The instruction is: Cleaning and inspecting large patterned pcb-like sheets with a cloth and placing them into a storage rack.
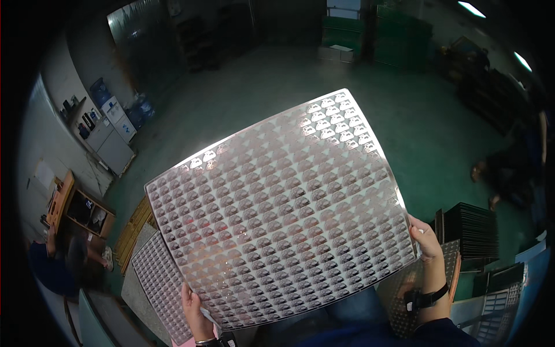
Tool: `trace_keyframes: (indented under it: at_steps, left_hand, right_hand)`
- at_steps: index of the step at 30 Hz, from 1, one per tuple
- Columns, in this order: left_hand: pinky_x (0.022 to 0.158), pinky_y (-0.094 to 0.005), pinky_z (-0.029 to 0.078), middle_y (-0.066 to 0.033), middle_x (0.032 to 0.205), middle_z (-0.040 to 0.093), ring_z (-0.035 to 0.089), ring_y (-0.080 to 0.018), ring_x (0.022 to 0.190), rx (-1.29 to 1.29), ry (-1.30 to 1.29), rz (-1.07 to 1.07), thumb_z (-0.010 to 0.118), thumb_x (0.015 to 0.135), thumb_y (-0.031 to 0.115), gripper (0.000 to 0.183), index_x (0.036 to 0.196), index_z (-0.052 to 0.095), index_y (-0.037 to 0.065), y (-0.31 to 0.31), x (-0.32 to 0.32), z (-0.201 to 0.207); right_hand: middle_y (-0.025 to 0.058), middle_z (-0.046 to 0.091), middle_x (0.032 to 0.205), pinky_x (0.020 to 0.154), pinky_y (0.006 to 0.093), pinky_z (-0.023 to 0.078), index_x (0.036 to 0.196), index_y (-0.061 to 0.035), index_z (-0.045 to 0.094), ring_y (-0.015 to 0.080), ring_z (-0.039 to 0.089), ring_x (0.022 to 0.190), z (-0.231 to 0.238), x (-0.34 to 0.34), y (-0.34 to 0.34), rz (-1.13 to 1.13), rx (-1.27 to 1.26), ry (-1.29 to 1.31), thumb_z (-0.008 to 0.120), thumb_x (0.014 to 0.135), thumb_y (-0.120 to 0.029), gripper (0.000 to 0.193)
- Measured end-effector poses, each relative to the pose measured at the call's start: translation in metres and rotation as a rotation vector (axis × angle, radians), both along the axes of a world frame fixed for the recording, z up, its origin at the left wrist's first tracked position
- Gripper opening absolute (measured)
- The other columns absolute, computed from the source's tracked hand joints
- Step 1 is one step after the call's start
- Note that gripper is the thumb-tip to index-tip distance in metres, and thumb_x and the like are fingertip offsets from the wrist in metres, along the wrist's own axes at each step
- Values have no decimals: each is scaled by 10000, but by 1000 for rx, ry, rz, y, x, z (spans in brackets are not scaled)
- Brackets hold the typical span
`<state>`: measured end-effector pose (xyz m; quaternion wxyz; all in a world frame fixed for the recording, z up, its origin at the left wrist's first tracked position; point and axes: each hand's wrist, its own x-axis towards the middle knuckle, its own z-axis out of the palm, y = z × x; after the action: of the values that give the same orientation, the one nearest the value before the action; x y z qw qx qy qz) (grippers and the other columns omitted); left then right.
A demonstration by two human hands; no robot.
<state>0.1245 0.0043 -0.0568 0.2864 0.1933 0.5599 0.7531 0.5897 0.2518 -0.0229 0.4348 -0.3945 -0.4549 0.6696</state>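
I hold a large shiny sheet out in front of me, tilted, its face covered with rows of small repeated silvery shapes. My left hand is closed on its lower left corner. My right hand grips the right edge near the lower right corner. A bit of white material shows beside the fingers of each hand; what it is I cannot make out. Below and left of the held sheet, a similar patterned sheet lies on a grey surface. More patterned sheet material shows beside my right forearm, partly hidden.
A black ribbed rack stands at the right. Yellowish slats lie at the left, near a wooden desk with a person beside it. Another person is at the far right. A white cabinet stands by the left wall.
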Motion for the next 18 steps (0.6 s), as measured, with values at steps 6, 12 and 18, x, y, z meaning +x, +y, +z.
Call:
trace_keyframes:
  at_steps: [6,12,18]
  left_hand:
    - [981,-322,348,-109,1320,403,444,-196,1148,23,16,18,508,882,119,546,1355,265,-4,-13,0,-2]
    - [949,-324,380,-114,1319,408,467,-203,1122,23,19,33,539,868,135,580,1358,263,-5,-21,-9,-15]
    - [952,-314,349,-114,1299,441,486,-195,1090,-92,210,-60,522,880,167,510,1320,346,-22,50,-21,27]
  right_hand:
    - [99,588,1126,901,284,399,1227,36,489,154,538,1025,-1,4,-4,36,26,-46,689,781,-248,565]
    - [65,616,1045,829,259,429,1231,14,495,112,557,931,11,0,-11,40,-9,-48,671,800,-246,534]
    - [-66,536,729,582,190,362,958,-28,603,32,435,620,17,4,-7,-159,181,-288,601,846,-357,347]
